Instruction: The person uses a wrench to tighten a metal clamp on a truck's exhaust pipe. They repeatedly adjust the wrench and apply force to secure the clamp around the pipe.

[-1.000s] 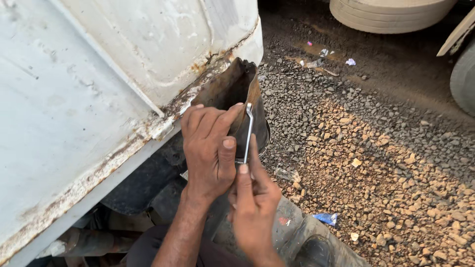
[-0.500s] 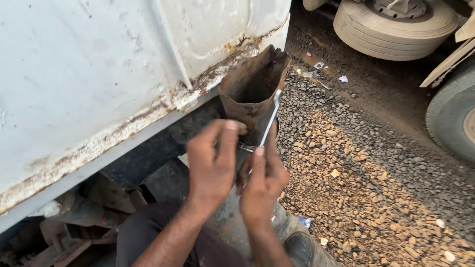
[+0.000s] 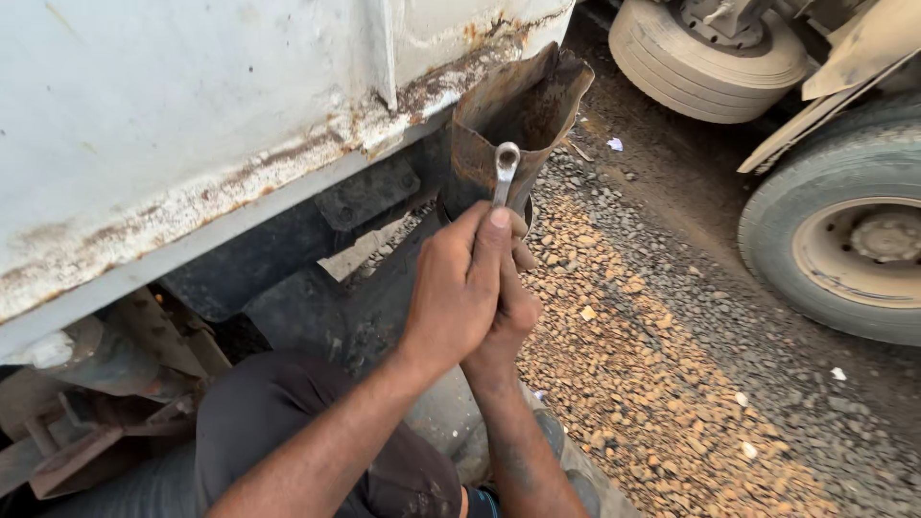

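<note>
A silver ring spanner (image 3: 503, 173) stands upright, its ring end set against a rusty bent metal bracket (image 3: 518, 115) under the white, rust-edged vehicle body (image 3: 192, 134). My left hand (image 3: 460, 288) wraps the spanner's handle, index finger stretched up along it. My right hand (image 3: 513, 312) lies beneath and behind the left, also closed around the lower handle; most of its fingers are hidden.
Gravel ground (image 3: 652, 384) spreads to the right. Two truck tyres stand at right: a large one (image 3: 844, 230) and a farther one (image 3: 700, 58). Dark chassis parts (image 3: 288, 240) and rusty fittings (image 3: 86, 412) sit under the body. My knee in dark trousers (image 3: 288, 412) is below.
The view has shifted left and down. Both hands turned the spanner from slanted to nearly upright, its ring end now on the bracket's face; the left index finger moved up the handle.
</note>
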